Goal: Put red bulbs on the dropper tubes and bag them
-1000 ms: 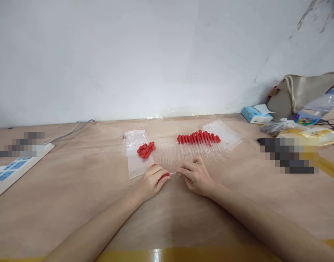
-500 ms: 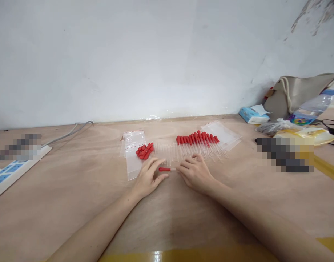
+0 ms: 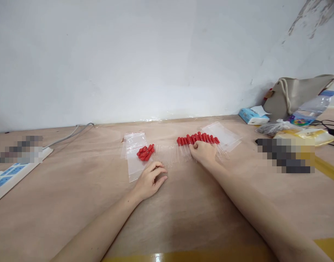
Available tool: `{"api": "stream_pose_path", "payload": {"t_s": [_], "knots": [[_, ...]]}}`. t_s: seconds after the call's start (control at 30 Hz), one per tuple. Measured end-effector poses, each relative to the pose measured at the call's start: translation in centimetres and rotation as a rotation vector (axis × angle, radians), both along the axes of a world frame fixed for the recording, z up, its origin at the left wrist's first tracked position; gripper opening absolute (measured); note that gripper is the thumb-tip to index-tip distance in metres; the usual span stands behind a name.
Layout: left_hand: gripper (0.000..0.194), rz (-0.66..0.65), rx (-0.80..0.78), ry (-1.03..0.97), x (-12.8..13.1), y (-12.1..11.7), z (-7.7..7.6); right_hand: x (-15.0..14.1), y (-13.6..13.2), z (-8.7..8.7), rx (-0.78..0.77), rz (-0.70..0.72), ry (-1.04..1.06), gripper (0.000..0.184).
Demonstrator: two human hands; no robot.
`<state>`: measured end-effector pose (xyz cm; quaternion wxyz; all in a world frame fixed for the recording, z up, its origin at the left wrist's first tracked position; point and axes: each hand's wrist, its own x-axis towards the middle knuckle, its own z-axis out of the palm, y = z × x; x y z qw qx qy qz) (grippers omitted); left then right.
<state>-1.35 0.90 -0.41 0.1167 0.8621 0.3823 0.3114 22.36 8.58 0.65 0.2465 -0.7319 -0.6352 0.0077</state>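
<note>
My left hand (image 3: 152, 179) rests on the table, fingers curved and thumb apart, holding nothing. Just beyond it is a small pile of loose red rubber bulbs (image 3: 145, 153), partly on clear zip bags (image 3: 135, 167). Thin clear glass tubes (image 3: 167, 154) lie side by side to the right of the pile. My right hand (image 3: 205, 151) is over a row of droppers (image 3: 201, 137), each a clear tube with a red bulb. Its thumb and fingers are pinched on a dropper (image 3: 189, 139) among the others; the grip itself is partly hidden.
More clear bags (image 3: 222, 136) lie behind the row. At the right are a tissue pack (image 3: 253, 116), a beige bag (image 3: 300, 94), a plastic bottle (image 3: 314, 109) and black cables (image 3: 332, 127). A power strip (image 3: 19, 174) lies at the left; a wall (image 3: 156, 62) bounds the back.
My right hand has moved right and away from me, from the single dropper near my left hand to the row. That dropper is gone from its former spot. My left hand has barely moved.
</note>
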Motion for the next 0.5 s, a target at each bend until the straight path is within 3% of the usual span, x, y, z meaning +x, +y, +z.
{"api": "stream_pose_path", "payload": {"t_s": [0.17,0.27,0.37,0.5], "knots": [[0.014,-0.002,0.015,-0.004,0.1,-0.1,-0.1,0.0,0.1,-0.5,-0.039,-0.003,-0.063,0.031],[0.013,0.039,0.039,0.004,0.2,0.0,0.0,-0.3,-0.5,0.0,0.018,0.025,-0.087,0.030],[0.008,0.212,0.103,-0.019,-0.1,0.9,0.3,-1.5,-1.2,0.6,0.083,0.139,-0.094,0.027],[0.007,0.502,0.173,-0.031,-1.4,3.4,1.4,-3.8,-1.5,1.0,-0.017,0.242,-0.100,0.025]]}}
